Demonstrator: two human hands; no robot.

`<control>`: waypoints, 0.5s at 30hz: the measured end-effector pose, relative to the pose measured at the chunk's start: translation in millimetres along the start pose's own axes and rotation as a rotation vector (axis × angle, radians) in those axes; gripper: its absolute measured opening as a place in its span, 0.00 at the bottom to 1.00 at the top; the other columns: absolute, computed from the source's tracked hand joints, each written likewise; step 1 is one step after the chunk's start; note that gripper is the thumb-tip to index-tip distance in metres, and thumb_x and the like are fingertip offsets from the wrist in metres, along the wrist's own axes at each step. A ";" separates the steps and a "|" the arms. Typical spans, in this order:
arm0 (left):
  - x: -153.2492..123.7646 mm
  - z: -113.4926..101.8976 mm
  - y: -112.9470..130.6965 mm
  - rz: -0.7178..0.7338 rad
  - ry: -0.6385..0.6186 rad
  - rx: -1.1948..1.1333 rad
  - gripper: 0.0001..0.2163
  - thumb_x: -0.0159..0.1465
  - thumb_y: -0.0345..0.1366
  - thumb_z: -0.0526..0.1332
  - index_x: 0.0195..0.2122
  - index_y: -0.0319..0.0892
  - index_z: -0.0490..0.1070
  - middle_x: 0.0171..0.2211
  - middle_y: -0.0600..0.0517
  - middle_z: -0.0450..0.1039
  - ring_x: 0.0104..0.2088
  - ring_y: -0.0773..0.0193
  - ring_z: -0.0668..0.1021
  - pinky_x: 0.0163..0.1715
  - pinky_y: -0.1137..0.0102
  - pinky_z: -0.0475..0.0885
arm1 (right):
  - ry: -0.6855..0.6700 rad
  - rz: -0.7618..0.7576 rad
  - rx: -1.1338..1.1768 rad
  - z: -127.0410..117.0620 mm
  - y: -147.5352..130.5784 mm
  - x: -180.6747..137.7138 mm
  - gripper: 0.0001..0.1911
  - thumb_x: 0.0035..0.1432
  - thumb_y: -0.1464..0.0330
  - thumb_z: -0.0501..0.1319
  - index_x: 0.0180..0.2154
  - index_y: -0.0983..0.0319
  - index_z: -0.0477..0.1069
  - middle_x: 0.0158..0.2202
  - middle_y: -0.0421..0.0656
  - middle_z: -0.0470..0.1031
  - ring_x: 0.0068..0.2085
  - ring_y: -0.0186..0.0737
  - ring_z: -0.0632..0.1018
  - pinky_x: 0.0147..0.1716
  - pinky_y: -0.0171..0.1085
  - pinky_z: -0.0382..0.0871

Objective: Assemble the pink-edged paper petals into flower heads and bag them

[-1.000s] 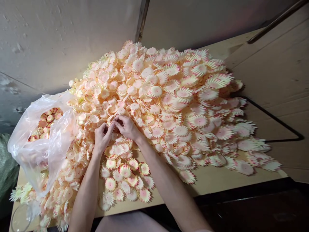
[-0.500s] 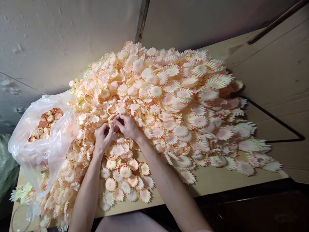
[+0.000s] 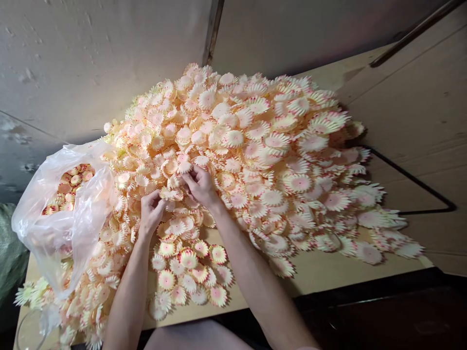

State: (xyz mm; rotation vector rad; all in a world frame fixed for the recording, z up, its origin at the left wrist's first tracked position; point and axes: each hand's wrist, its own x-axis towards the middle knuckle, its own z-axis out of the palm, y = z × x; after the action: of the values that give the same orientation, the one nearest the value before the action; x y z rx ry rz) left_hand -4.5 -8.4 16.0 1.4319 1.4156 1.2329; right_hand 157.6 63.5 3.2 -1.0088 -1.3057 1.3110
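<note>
A large heap of pale cream petal discs (image 3: pixel 270 146) with pink centres and pink-tipped, fringed edges covers the table. My right hand (image 3: pixel 202 188) is over the middle of the heap, its thumb and fingers pinched on the edge of one petal disc (image 3: pixel 185 166). To its left and a little nearer to me, my left hand (image 3: pixel 150 211) is closed, fingertips gripping the rim of another petal disc (image 3: pixel 171 195). The two hands are apart. Between my forearms lies a smaller cluster of discs (image 3: pixel 188 258), some yellower with stronger pink edges.
An open clear plastic bag (image 3: pixel 40 214) at the left holds several small red-and-yellow pieces (image 3: pixel 75 182). Bare wood of the table (image 3: pixel 321 272) shows along the front edge. Behind stands a grey wall (image 3: pixel 109 58). At the right are cardboard (image 3: pixel 412 131) and a bent black rod (image 3: pixel 416 180).
My hands were together at the fingertips and have come apart. The right hand has moved right with a disc in its pinch; the left has shifted slightly down and left.
</note>
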 end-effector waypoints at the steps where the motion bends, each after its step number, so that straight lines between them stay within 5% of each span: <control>1: 1.3 -0.1 -0.5 0.000 0.028 -0.013 0.10 0.57 0.36 0.57 0.21 0.40 0.62 0.20 0.57 0.57 0.22 0.71 0.59 0.24 0.74 0.56 | -0.024 -0.046 0.004 0.2 -2.6 -1.0 0.19 0.56 0.50 0.62 0.30 0.60 0.65 0.23 0.38 0.68 0.22 0.32 0.68 0.20 0.33 0.63; 4: 4.6 0.2 0.5 -0.013 0.052 -0.012 0.10 0.59 0.37 0.57 0.22 0.40 0.62 0.20 0.56 0.58 0.23 0.70 0.60 0.25 0.74 0.57 | -0.147 -0.144 0.038 1.5 -9.0 -4.0 0.19 0.51 0.54 0.68 0.35 0.62 0.71 0.30 0.41 0.72 0.30 0.34 0.73 0.29 0.33 0.69; 8: 5.1 1.4 5.5 -0.025 0.026 -0.051 0.11 0.60 0.39 0.56 0.23 0.40 0.64 0.20 0.55 0.62 0.23 0.69 0.63 0.25 0.73 0.59 | -0.319 -0.081 0.019 2.2 -9.7 -6.2 0.21 0.45 0.56 0.72 0.38 0.63 0.76 0.32 0.41 0.75 0.30 0.34 0.73 0.29 0.33 0.69; 15: 5.1 2.5 8.3 -0.037 -0.049 -0.007 0.14 0.60 0.39 0.56 0.19 0.40 0.62 0.18 0.56 0.60 0.21 0.70 0.62 0.25 0.73 0.57 | -0.218 -0.117 -0.196 3.2 -6.7 -5.9 0.18 0.55 0.54 0.64 0.29 0.63 0.73 0.25 0.40 0.73 0.26 0.33 0.71 0.25 0.33 0.64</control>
State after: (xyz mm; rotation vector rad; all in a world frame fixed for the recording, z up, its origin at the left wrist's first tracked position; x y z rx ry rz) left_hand -0.4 -3.8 24.0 1.4161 1.3970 1.1706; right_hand 156.0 56.7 9.5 -0.9246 -1.6607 1.2474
